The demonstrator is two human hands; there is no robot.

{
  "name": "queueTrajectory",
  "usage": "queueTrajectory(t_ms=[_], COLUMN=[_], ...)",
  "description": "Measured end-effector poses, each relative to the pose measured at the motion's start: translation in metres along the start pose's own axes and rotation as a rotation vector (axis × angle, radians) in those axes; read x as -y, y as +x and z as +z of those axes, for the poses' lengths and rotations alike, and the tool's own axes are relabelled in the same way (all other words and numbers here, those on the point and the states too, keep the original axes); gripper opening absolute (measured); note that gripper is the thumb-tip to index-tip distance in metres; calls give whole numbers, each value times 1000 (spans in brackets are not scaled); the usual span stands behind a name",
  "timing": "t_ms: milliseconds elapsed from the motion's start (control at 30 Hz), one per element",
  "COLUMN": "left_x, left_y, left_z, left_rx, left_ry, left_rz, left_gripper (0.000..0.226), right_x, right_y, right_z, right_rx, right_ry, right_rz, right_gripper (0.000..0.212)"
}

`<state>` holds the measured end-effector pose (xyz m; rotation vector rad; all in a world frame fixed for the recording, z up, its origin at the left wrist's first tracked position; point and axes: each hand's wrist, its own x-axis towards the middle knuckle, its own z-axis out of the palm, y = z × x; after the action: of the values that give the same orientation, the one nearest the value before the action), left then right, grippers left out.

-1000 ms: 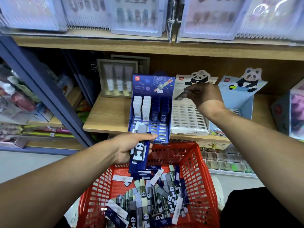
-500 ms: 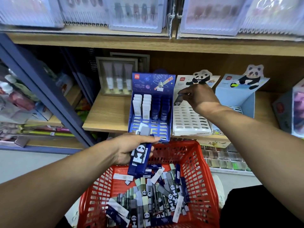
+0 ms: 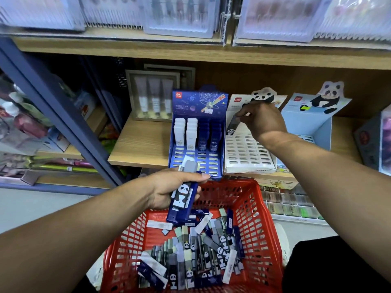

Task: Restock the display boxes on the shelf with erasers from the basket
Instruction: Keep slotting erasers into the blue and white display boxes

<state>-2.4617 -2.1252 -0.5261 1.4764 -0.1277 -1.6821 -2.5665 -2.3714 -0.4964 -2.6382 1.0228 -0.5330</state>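
Right hand [image 3: 263, 121] pinches a light, rigid panda eraser [image 3: 232, 126] at its top; left hand [image 3: 171, 187] clasps spare erasers [image 3: 183, 199] mid-length.

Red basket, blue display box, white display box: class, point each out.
red basket [image 3: 257, 210], head view, right wall.
blue display box [image 3: 200, 104], head view, printed back panel.
white display box [image 3: 245, 154], head view, slotted tray.

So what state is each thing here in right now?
Left hand: grips a bundle of erasers.
Right hand: pinches one panda eraser over the white display box.
White display box: slots nearly all empty.
Blue display box: back rows filled, front slots empty.
Red basket: holds many loose erasers.
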Motion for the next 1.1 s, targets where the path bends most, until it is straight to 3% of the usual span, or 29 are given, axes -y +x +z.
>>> queueTrajectory(t_ms=[233, 433, 567, 667, 800, 1100], left_x=[-1, -2, -3, -3, -3, -2], left_y=[2, -2, -3, -2, -1, 2], left_z=[0, 4, 5, 2, 1, 6], left_rx=[-14, -23, -35, -50, -47, -55], left_ry=[13, -4, 11, 28, 30, 37], left_rz=[5, 11, 28, 46, 40, 23], left_gripper=[43, 37, 29, 25, 19, 19], right_x=[3, 4, -2, -8, -7, -5], right_y=[4, -1, -5, -11, -41, -56], right_z=[4, 4, -5, -18, -14, -2], right_rx=[79, 220, 290, 515, 872, 820], right_ry=[-132, -258, -186, -203, -334, -305], right_rz=[-4, 14, 46, 122, 84, 64], right_gripper=[31, 44, 52, 56, 78, 82])
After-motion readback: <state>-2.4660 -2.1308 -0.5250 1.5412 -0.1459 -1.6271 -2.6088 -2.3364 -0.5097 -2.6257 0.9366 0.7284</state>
